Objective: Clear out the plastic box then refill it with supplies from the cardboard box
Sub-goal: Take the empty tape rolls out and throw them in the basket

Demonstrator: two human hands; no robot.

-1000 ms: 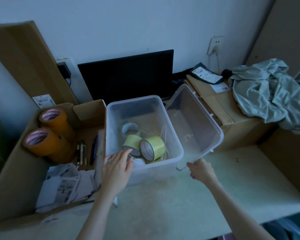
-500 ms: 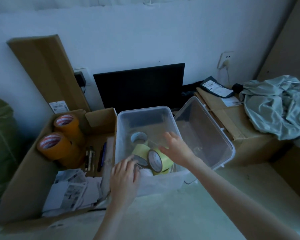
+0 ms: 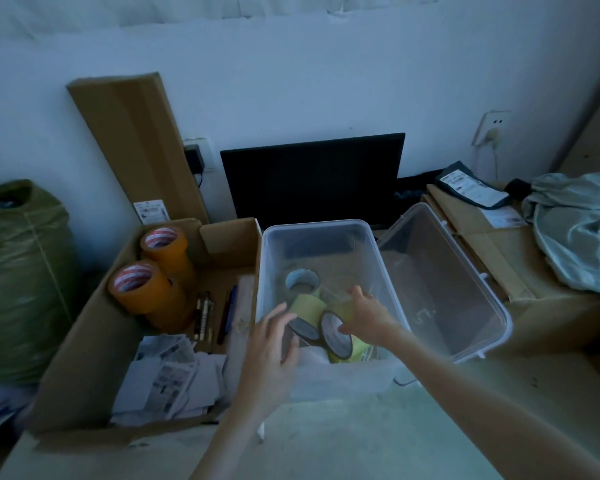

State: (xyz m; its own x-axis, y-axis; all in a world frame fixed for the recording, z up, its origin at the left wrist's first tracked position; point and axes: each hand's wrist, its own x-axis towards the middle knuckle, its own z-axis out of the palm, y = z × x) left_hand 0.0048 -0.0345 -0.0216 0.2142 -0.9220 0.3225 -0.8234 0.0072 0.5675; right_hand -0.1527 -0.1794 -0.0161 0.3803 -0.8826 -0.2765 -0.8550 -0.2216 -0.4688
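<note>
The clear plastic box (image 3: 326, 226) stands open in the middle of the table, its clear lid (image 3: 465, 289) leaning against its right side. Inside lie two yellow tape rolls (image 3: 307, 306), a pale roll (image 3: 302, 280) lying flat and some white packaging. My right hand (image 3: 368, 315) reaches into the box with its fingers over the nearer yellow roll (image 3: 333, 336). My left hand (image 3: 271, 344) rests on the box's front left rim, fingers spread. The cardboard box (image 3: 84, 341) at the left holds two stacks of orange tape (image 3: 142, 289), pens (image 3: 205, 317) and paper slips (image 3: 170, 375).
A black monitor (image 3: 312, 178) leans against the wall behind the boxes. Flat cardboard (image 3: 499, 265) and a grey cloth (image 3: 582, 230) lie to the right. A green sack (image 3: 18, 271) stands at far left. A long carton (image 3: 136, 143) leans on the wall.
My right hand let go of the lid, which now leans beside the box, and reached into the box onto the yellow tape. My left hand stayed on the front rim.
</note>
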